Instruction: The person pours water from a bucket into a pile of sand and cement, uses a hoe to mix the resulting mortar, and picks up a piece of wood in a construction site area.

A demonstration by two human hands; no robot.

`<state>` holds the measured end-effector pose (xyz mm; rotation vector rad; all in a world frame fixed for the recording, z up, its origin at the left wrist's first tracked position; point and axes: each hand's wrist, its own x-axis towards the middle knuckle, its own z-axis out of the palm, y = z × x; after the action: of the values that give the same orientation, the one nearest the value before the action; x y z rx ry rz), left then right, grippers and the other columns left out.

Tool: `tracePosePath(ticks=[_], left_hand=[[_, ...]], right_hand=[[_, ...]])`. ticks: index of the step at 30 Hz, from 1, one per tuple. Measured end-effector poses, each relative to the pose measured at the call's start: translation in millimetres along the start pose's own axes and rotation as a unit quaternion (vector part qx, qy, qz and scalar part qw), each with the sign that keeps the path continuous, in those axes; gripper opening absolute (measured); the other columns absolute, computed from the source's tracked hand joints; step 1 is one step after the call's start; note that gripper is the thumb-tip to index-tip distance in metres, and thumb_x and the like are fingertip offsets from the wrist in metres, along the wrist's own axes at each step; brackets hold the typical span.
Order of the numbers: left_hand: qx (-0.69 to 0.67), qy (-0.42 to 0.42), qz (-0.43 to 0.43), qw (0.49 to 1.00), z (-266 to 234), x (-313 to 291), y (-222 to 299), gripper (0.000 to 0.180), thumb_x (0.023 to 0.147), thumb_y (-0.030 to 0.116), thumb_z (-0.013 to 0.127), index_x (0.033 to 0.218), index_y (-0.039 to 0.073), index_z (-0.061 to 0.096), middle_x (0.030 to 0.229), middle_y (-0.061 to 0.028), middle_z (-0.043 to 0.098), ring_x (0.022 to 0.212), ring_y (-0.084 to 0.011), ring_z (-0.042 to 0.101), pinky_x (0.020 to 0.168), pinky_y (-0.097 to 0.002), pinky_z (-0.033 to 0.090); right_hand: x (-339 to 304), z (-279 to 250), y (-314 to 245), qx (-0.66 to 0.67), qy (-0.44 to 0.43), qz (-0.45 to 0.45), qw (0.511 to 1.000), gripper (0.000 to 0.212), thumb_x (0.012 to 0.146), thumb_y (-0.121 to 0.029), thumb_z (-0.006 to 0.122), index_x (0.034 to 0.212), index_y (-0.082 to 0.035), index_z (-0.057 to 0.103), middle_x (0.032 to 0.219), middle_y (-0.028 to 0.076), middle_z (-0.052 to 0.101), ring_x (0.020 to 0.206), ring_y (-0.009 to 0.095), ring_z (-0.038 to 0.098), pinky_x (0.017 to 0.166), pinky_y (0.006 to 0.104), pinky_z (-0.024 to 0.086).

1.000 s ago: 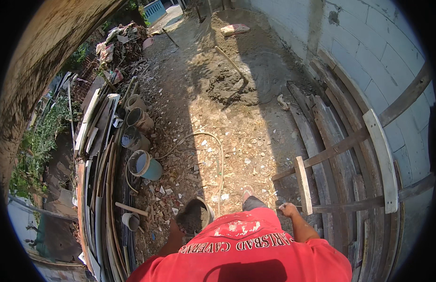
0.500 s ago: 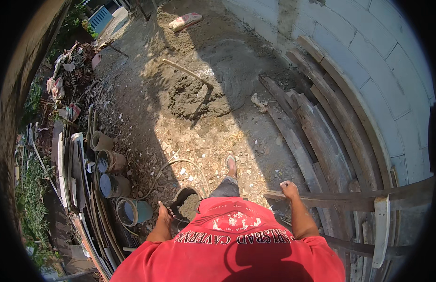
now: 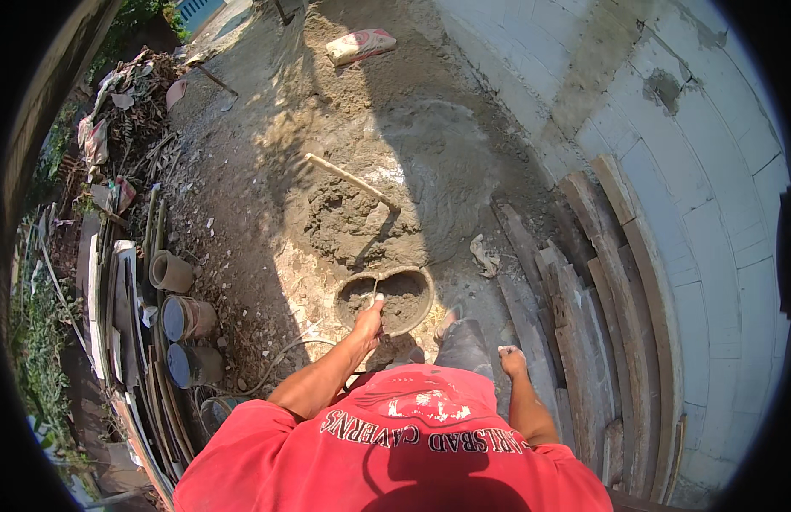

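My left hand [image 3: 370, 321] is closed on the wire handle of a round bucket [image 3: 430, 299]. The bucket hangs in front of me, and grey wet mortar [image 3: 402, 309] shows inside it. Just beyond lies a heap of wet mortar [image 3: 348, 224] on the ground. A tool with a pale wooden handle [image 3: 353, 183] is stuck in this heap, its head hidden. To my right, my right hand [image 3: 512, 362] hangs beside the stacked planks with its fingers curled and nothing visible in them.
Long weathered planks [image 3: 575, 341] lie along the block wall [image 3: 668, 171] at right. Several buckets [image 3: 195, 363] stand at left beside stacked boards. A hose [image 3: 280, 357] curves over the gravel. Farther off lie a cement bag [image 3: 361, 45] and a debris pile [image 3: 127, 111].
The bucket has come up from beside me to the front, carried by my left hand. My right hand has come off the wooden rail, and I have moved forward toward the mortar heap.
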<state>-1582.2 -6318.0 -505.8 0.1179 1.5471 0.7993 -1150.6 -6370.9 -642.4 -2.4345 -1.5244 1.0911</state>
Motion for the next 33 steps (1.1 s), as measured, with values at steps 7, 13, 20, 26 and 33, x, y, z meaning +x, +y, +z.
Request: tracePosePath(ticks=[7, 13, 20, 26, 33], left_hand=[[-0.013, -0.133, 0.132, 0.982, 47.9, -114.1, 265.0, 0.039, 0.099, 0.04, 0.057, 0.072, 0.017, 0.039, 0.061, 0.0069, 0.031, 0.053, -0.008, 0.027, 0.05, -0.0262, 0.025], [-0.088, 0.027, 0.182, 0.979, 26.2, -81.5, 442.4, 0.043, 0.099, 0.049, 0.052, 0.075, 0.013, 0.049, 0.052, 0.0079, 0.033, 0.043, -0.0064, 0.027, 0.044, -0.024, 0.024], [0.004, -0.054, 0.199, 0.979, 89.7, 120.3, 493.0, 0.034, 0.099, 0.039, 0.058, 0.081, 0.01, 0.055, 0.068, 0.0003, 0.051, 0.06, -0.0094, 0.048, 0.055, -0.0263, 0.039], [-0.079, 0.007, 0.145, 0.986, 119.8, 411.0, 443.7, 0.044, 0.095, 0.025, 0.063, 0.131, 0.003, 0.049, 0.115, -0.0122, 0.064, 0.105, -0.0225, 0.062, 0.09, -0.0399, 0.049], [-0.11, -0.057, 0.08, 0.989, 127.2, 570.8, 501.2, 0.048, 0.091, 0.026, 0.066, 0.129, 0.003, 0.046, 0.111, -0.013, 0.063, 0.091, -0.0237, 0.065, 0.073, -0.0396, 0.055]], right_hand=[[255.6, 51.7, -189.2, 0.408, -0.222, 0.1, 0.88, 0.062, 0.095, -0.057, 0.048, 0.123, -0.003, 0.063, 0.121, 0.019, 0.064, 0.112, 0.03, 0.06, 0.099, 0.0397, 0.045], [314.0, 53.8, -304.4, 0.717, -0.226, 0.219, 0.623, 0.066, 0.095, -0.06, 0.047, 0.126, -0.003, 0.06, 0.125, 0.017, 0.062, 0.114, 0.029, 0.059, 0.101, 0.0392, 0.044], [360.4, 11.7, -393.2, 0.849, -0.115, 0.174, 0.486, 0.071, 0.095, -0.063, 0.044, 0.13, -0.002, 0.057, 0.129, 0.016, 0.059, 0.117, 0.028, 0.057, 0.103, 0.0386, 0.042], [437.8, 9.6, -504.3, 0.861, -0.044, 0.067, 0.503, 0.076, 0.095, -0.066, 0.043, 0.133, -0.002, 0.055, 0.132, 0.015, 0.057, 0.119, 0.027, 0.055, 0.105, 0.038, 0.041], [511.9, -62.5, -644.0, 0.714, 0.037, -0.042, 0.698, 0.085, 0.096, -0.069, 0.036, 0.14, 0.003, 0.044, 0.14, 0.018, 0.051, 0.125, 0.029, 0.052, 0.106, 0.0389, 0.04]])
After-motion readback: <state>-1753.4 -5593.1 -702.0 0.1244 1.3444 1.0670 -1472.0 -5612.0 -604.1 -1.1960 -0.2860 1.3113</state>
